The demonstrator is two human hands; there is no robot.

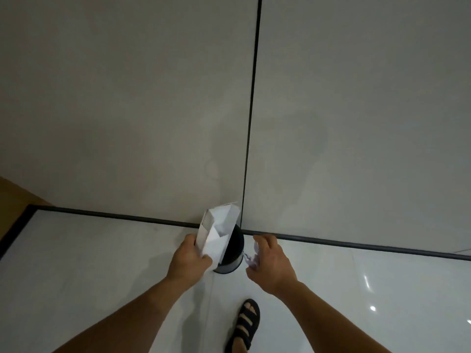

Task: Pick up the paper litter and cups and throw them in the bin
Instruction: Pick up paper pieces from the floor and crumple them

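Observation:
A small round metal bin (233, 263) with a dark inside stands on the floor against the wall. My left hand (188, 258) grips a folded white paper piece (216, 233), held tilted over the bin's left rim and hiding part of its opening. My right hand (270, 263) is just right of the bin, closed on a crumpled white paper scrap (251, 259) that shows between the fingers. No cups are in view.
A pale wall with a dark vertical seam (252, 98) rises right behind the bin, with a dark baseboard strip (114, 215) along its foot. The glossy white tiled floor (76, 263) spreads out to both sides. My sandalled foot (244, 324) stands just behind the bin.

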